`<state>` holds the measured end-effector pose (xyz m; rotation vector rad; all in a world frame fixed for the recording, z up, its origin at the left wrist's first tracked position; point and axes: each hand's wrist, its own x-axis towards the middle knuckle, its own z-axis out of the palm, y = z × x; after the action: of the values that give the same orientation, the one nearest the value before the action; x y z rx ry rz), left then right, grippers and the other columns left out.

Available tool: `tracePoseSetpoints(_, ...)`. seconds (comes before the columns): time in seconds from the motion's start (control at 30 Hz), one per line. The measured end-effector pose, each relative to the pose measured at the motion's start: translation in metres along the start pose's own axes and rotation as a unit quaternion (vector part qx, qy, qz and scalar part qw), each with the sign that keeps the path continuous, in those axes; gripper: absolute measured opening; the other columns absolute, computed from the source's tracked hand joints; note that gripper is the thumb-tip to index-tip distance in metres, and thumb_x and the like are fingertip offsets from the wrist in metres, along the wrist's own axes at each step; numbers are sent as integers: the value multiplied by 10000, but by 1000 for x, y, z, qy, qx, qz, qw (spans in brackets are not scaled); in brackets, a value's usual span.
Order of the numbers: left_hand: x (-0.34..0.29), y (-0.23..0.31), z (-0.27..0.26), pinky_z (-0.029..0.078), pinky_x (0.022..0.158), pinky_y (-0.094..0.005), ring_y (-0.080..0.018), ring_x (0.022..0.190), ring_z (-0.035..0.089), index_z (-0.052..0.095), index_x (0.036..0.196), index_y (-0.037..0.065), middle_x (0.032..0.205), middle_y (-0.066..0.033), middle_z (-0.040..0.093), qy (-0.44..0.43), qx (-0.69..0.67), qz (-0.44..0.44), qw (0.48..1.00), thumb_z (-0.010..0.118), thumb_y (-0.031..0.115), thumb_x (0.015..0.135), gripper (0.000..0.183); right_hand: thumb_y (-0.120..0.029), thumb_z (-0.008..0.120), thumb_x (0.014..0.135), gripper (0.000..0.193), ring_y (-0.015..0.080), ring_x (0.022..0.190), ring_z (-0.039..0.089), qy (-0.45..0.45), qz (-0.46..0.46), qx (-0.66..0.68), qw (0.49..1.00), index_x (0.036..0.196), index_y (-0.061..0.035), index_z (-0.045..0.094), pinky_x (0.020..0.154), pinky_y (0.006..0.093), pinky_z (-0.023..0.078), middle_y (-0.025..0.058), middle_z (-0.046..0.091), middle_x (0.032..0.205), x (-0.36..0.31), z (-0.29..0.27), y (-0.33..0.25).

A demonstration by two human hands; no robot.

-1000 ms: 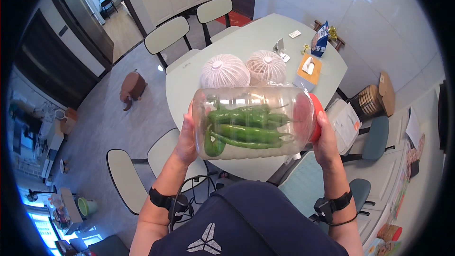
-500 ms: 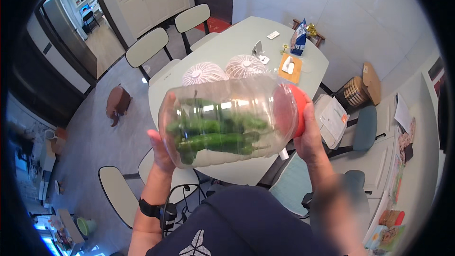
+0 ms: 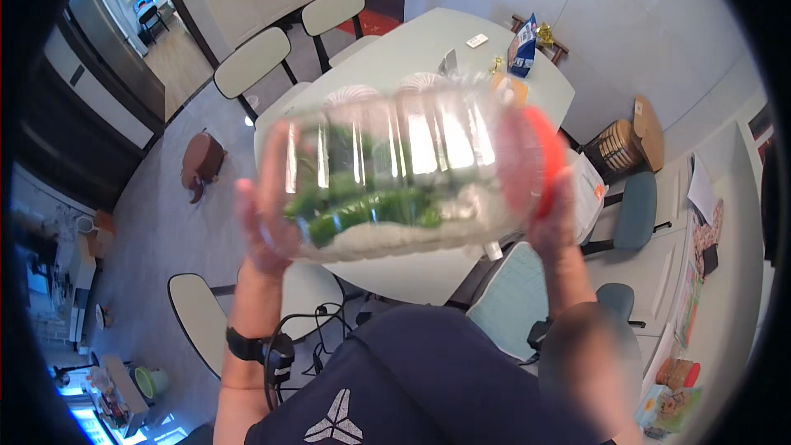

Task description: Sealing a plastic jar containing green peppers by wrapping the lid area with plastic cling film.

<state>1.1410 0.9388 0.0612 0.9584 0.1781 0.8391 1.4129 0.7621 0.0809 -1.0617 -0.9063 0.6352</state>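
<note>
A large clear plastic jar with a red lid is held sideways in the air above the table. Long green peppers lie inside it, toward its base. My left hand grips the base end, some of its fingers showing through the plastic. On the other end, my right hand is wrapped around the lid. The jar and both hands are smeared by motion. Behind the jar, two pale ribbed domed covers on the table are mostly hidden.
The pale table carries a blue bag and a small white object. Light-backed chairs stand along its left side. A brown animal-shaped stool is on the floor. At right are a teal chair and a wire basket.
Both hands have lifted the jar, bringing it nearer, and its lid end has swung right. The peppers have shifted inside. More of the domed covers is now hidden.
</note>
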Motion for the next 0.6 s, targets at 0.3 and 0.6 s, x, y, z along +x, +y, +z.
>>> tracePoseSetpoints(0.3,2,-3,9,180,1239,-460,-297,1535,166,53,1637,156,1679,-144,126,49,111,12,993,294,900,846,1112,-494,489,1012,718,228,1430,384,40,126,47,990,1550,-61,294,1183,393,319,110,391,1548,-4,5,-1)
tracePoseSetpoints(0.6,-8,19,11,147,1238,-445,-313,1549,100,20,1626,69,1669,-203,103,-8,256,1,967,350,929,798,1238,-557,529,959,815,205,1377,431,-3,120,102,987,1563,-61,295,1123,374,373,96,439,1509,-11,-7,-4)
